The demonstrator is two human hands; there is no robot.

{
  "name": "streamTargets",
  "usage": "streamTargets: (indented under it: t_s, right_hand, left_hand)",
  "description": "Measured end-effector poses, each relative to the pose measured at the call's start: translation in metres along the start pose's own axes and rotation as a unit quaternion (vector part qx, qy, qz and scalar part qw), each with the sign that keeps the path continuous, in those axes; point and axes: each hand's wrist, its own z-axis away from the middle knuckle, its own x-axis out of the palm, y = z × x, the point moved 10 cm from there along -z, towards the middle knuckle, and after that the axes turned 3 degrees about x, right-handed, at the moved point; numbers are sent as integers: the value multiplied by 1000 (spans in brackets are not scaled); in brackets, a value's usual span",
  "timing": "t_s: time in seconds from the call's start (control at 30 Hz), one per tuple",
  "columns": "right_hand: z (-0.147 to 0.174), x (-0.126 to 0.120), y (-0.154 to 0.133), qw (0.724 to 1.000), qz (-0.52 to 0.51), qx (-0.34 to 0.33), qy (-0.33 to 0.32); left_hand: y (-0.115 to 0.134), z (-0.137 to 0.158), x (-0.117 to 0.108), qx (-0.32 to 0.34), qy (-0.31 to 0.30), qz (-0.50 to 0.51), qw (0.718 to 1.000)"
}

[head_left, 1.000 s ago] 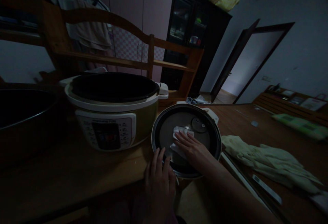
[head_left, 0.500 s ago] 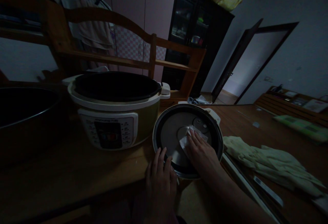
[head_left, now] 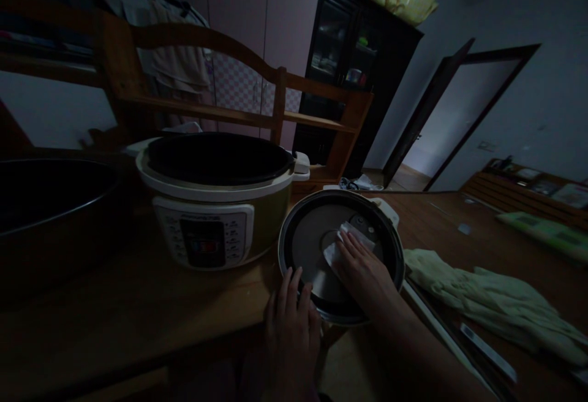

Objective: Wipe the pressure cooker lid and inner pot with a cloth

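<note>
A round cooker lid (head_left: 303, 239) lies upside down at the near edge of the wooden table (head_left: 114, 310), its metal inner plate facing up. My right hand (head_left: 362, 273) presses a small white tissue (head_left: 342, 239) flat onto the middle of that plate. My left hand (head_left: 291, 325) rests on the lid's near rim with fingers spread, steadying it. Left of the lid stands the open electric pressure cooker (head_left: 215, 197), white and olive with a front control panel.
A large dark pot (head_left: 41, 206) sits at the far left. Pale rubber gloves (head_left: 487, 304) lie on the table right of the lid. A wooden chair back (head_left: 229, 83) rises behind the cooker; a dark cabinet (head_left: 362, 77) and an open doorway (head_left: 459, 120) lie beyond.
My right hand slid the tissue from the left side of the lid's plate toward its middle and right. The left hand stayed on the rim. The view shifted slightly.
</note>
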Motion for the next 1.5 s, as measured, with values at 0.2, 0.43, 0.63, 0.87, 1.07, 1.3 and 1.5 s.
streamTargets:
  t_s: [0.2, 0.43, 0.63, 0.87, 1.07, 1.3, 1.5]
  right_hand:
    - [15, 3, -2, 999, 13, -4, -31]
    - [-3, 3, 0, 999, 9, -8, -41]
    - [-13, 6, -4, 999, 2, -32, -35]
    - [1, 2, -4, 998, 31, -22, -44]
    - [19, 2, 0, 997, 52, -17, -53]
    - [21, 2, 1, 997, 44, -29, -51]
    - [7, 6, -2, 998, 27, -32, -55]
  left_hand:
    - [-1, 1, 2, -2, 9, 2, 1000]
    - [-3, 2, 5, 3, 5, 3, 1000]
    - [-1, 1, 1, 5, 17, -6, 1000]
    - [0, 0, -2, 2, 9, -2, 1000]
    - [-1, 0, 0, -5, 15, 2, 1000]
    - [-2, 1, 2, -4, 5, 2, 1000]
    - [-2, 0, 2, -6, 7, 6, 1000]
